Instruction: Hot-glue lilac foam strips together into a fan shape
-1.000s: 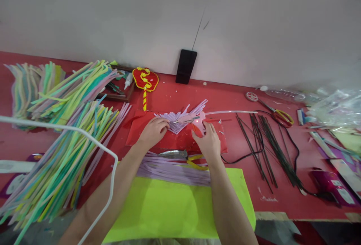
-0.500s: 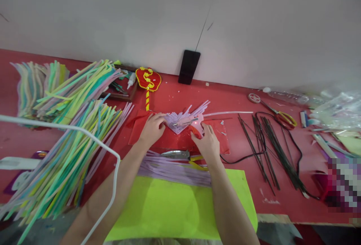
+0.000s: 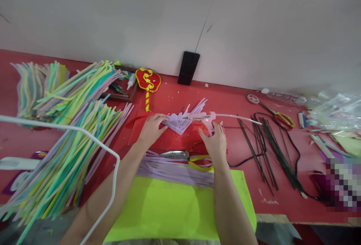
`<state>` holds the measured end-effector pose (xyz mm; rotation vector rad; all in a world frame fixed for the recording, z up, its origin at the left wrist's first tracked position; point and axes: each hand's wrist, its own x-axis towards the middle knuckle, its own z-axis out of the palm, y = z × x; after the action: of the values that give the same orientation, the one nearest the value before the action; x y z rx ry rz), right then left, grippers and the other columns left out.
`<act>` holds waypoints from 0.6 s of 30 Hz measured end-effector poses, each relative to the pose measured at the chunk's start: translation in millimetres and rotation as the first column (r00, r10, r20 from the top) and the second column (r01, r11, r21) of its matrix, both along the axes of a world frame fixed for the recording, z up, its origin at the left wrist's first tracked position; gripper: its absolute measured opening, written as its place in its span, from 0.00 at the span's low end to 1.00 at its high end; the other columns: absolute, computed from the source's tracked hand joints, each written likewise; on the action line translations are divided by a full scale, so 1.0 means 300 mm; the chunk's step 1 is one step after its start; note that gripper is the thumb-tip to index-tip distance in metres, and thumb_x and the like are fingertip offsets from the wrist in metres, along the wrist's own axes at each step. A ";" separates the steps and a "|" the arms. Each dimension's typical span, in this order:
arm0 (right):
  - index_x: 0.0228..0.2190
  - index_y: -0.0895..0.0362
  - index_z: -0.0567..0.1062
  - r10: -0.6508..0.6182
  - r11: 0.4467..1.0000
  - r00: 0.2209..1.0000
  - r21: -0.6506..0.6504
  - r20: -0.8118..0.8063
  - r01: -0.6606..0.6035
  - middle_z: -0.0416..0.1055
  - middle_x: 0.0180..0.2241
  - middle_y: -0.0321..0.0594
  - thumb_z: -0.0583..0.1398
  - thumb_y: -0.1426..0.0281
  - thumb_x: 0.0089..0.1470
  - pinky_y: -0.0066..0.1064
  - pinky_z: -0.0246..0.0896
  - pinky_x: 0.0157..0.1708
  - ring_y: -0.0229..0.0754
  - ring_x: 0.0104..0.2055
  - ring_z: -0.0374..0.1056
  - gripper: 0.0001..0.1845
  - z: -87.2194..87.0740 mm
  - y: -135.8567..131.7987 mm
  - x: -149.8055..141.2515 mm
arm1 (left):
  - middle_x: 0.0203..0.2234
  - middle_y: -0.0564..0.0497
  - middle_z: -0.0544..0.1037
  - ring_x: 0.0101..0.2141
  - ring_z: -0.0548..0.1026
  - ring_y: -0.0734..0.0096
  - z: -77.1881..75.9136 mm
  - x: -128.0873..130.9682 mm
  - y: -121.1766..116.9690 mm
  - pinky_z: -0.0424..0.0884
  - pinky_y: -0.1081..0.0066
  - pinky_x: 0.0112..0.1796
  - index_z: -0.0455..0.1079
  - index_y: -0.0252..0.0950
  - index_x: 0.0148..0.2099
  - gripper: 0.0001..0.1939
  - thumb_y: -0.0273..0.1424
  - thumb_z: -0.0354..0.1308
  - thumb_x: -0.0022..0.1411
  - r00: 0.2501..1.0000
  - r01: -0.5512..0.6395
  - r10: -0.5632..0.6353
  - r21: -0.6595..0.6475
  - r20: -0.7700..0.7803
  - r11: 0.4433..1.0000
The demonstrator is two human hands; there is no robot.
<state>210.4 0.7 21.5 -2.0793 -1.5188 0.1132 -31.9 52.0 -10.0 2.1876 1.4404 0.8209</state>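
A dark-rimmed tray (image 3: 121,98), upper left of the frame, holds a white tube (image 3: 131,81) and dark tools (image 3: 117,88). At center, a person's left hand (image 3: 153,127), fingers curved, sits at the left edge of a V of lavender strips (image 3: 179,127); whether it pinches any cannot be told from this angle. The V points toward the bottom of the frame, nearer the left hand than the right. From its right side reaches a pink glue gun (image 3: 212,116), long axis nearly level, nozzle leftward, gripped in the right hand (image 3: 216,139). A clear bottle (image 3: 286,95) lies at right.
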 end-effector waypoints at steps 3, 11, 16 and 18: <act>0.49 0.59 0.67 -0.005 1.000 1.000 -0.002 -0.011 0.005 0.69 0.45 0.48 0.57 0.55 0.48 0.38 0.61 0.41 0.49 0.44 0.65 0.30 0.004 0.000 0.002 | 0.43 0.50 0.74 0.45 0.72 0.63 0.002 0.001 -0.003 0.66 0.60 0.49 0.69 0.38 0.42 0.11 0.27 0.60 0.54 1.000 -0.020 0.020 -0.014 0.007 1.000; 0.49 0.57 0.68 0.064 0.998 0.998 -0.029 0.018 -0.064 0.68 0.46 0.47 0.57 0.57 0.49 0.34 0.62 0.34 0.47 0.42 0.67 0.27 0.014 -0.016 -0.035 | 0.43 0.49 0.73 0.45 0.71 0.64 -0.002 0.014 -0.004 0.65 0.60 0.49 0.71 0.39 0.35 0.03 0.28 0.57 0.57 0.998 -0.062 0.061 0.040 0.014 0.997; 0.48 0.56 0.68 0.118 0.990 0.992 -0.078 0.049 -0.114 0.69 0.45 0.45 0.57 0.58 0.50 0.31 0.62 0.29 0.45 0.38 0.68 0.25 0.020 -0.029 -0.074 | 0.42 0.49 0.73 0.45 0.71 0.63 -0.018 0.016 0.001 0.65 0.60 0.49 0.70 0.38 0.36 0.05 0.25 0.57 0.55 0.997 -0.080 0.079 0.033 0.014 0.996; 0.48 0.55 0.68 0.125 0.989 0.990 -0.089 0.065 -0.119 0.69 0.44 0.44 0.57 0.58 0.50 0.31 0.61 0.29 0.45 0.37 0.69 0.25 0.017 -0.031 -0.083 | 0.42 0.49 0.73 0.44 0.71 0.62 -0.022 0.016 0.003 0.65 0.59 0.49 0.70 0.38 0.37 0.06 0.25 0.57 0.54 0.997 -0.081 0.080 0.020 0.015 0.997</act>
<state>185.4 -8.6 26.5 -2.0741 -1.7117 0.1546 -27.2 52.8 -16.6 2.1464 1.5287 0.8798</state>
